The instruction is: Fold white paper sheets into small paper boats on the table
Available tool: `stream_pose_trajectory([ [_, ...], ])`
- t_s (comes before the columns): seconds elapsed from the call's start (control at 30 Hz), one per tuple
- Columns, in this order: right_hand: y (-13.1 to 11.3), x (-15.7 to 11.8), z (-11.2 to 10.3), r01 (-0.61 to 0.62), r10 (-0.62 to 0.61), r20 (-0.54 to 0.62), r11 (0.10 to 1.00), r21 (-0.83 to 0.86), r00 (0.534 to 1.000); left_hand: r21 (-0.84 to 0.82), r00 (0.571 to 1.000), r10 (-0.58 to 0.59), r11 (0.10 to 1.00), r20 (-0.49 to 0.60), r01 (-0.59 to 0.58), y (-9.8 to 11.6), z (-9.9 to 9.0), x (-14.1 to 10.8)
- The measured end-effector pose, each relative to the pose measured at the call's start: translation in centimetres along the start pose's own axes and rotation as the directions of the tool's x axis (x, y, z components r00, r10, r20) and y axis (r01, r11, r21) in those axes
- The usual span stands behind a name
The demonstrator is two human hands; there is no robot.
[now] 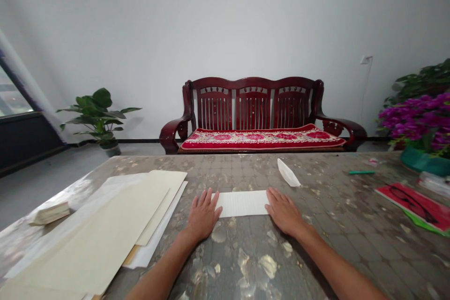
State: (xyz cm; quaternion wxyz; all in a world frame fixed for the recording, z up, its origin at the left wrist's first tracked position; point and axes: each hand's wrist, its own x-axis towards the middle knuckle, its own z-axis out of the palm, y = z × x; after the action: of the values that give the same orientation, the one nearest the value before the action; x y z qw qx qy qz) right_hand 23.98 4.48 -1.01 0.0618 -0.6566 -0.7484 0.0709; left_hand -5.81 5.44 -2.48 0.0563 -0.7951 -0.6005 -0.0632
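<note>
Strip (243,204): flat on tabletop (253,255)
Left hand (204,213): spread, unclenched, at strip's left end
Right hand (283,210): likewise, at right end
Sheets (105,229): stacked to left
White piece (288,173): just beyond right hand
Glasses (415,201), flowers (418,117): farther right

I see a paper strip (244,204) on the table (246,239), paper sheets (116,229) to its left. Behind the table stands a settee (252,110).

left hand (205,215): palm down, fingers (202,198) slightly spread | right hand (283,210): palm down, angled inward | left forearm (168,262), right forearm (333,255): extended forward (both bare), hands apart
</note>
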Motion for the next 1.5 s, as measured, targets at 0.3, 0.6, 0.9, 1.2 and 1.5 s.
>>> stream_pose_trajectory([
  [0.3, -0.2, 1.0, -1.8, -0.017, 0.030, -0.109, 0.993, 0.116, 0.994, -0.025, 0.999, 0.021, 0.999, 0.042, -0.020, -1.3, -1.1, 1.2],
  [0.6, 1.2, 2.2, -0.1, -0.073, 0.117, -0.153, 0.961, 0.267, 0.981, -0.061, 0.993, 0.108, 0.992, -0.042, -0.110, 0.5, -0.9, 0.5],
  [0.9, -0.5, -0.1, -0.6, 0.223, -0.047, -0.415, 0.894, 0.389, 0.909, -0.071, 0.963, 0.135, 0.985, -0.234, -0.155, 1.5, -0.9, 1.0],
  [1.2, -5.2, -6.2, -2.3, 0.689, -0.609, -0.494, 0.724, -0.028, 0.621, -0.334, 0.871, 0.271, 0.844, -0.410, -0.419, 2.4, -2.3, 0.5],
  [1.5, -0.2, -3.1, -4.2, 0.391, -0.196, -0.416, 0.796, 0.461, 0.888, -0.655, 0.935, 0.196, 0.672, -0.295, -0.347, 0.5, -1.4, -0.7],
])
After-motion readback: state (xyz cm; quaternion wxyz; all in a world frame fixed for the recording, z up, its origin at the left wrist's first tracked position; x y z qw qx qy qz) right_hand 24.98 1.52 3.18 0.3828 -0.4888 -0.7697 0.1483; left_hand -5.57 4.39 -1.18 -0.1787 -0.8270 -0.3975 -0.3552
